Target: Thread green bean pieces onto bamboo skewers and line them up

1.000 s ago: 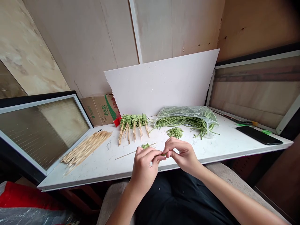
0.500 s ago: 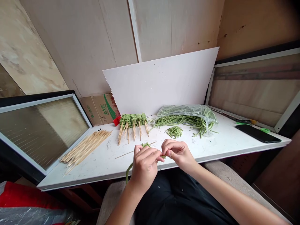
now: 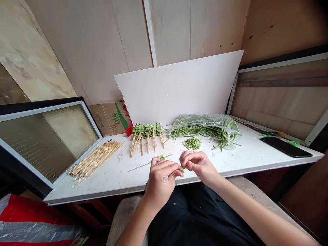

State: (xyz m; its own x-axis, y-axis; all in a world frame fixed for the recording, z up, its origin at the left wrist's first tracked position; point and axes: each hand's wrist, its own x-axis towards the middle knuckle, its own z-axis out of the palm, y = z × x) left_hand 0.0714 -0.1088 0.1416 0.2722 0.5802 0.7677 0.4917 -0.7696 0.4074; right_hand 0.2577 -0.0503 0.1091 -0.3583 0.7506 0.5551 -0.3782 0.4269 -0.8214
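Observation:
My left hand (image 3: 161, 179) is closed around a green long bean (image 3: 181, 170), whose end sticks out past the fingertips. My right hand (image 3: 198, 165) meets it there, thumb and forefinger pinched at the tip of the bean; the exact contact is partly hidden by the fingers. Just beyond my left hand, a bamboo skewer (image 3: 138, 167) lies on the table with short green bean pieces (image 3: 161, 157) threaded on it, partly covered by the hand. A small heap of cut bean bits (image 3: 192, 144) sits farther back.
Bare skewers (image 3: 96, 161) lie in a pile at left. Behind them are finished bean skewers (image 3: 146, 131) in a stack and a cardboard box (image 3: 107, 119). A clear plastic bag (image 3: 205, 120) of long beans and a black phone (image 3: 286, 147) occupy the white table's (image 3: 246, 155) right side.
My right fingers have drawn slightly away from my left hand at the bean's end. The bean's tail beside my left wrist has mostly slipped from sight. The view has shifted a little.

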